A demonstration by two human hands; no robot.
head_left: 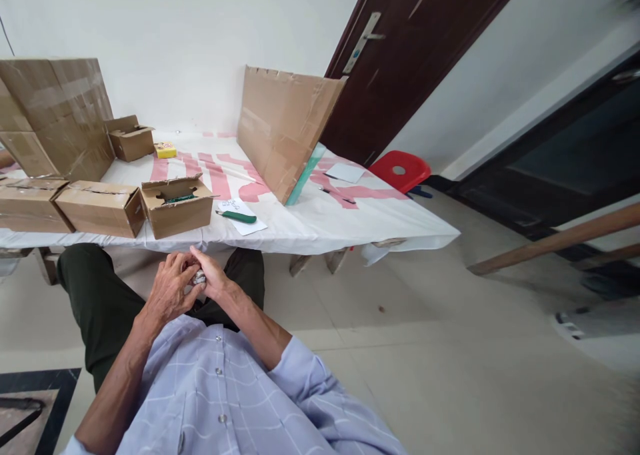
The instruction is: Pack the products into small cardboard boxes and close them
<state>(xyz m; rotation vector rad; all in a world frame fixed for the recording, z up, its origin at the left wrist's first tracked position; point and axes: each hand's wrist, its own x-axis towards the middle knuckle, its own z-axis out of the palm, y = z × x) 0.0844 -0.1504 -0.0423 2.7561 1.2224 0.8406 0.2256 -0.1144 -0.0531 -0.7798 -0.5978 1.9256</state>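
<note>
In front of my lap, just below the table edge, my left hand (173,283) and my right hand (215,274) are brought together with fingers curled. Between them a small silvery-white thing (199,277) shows in part; its kind cannot be made out, and fingers hide the rest. Nearest on the table stands an open cardboard box (179,216) with something dark green inside. To its right, a green utility knife (237,216) lies on a white paper slip (250,228) with handwriting.
Closed cardboard boxes (100,208) line the table's left front, with a large taped carton (60,118) behind. A small open box (131,138) and a yellow packet (165,150) sit farther back. A cardboard panel (287,128) stands upright; a pen (336,194) and red stool (400,170) are to the right.
</note>
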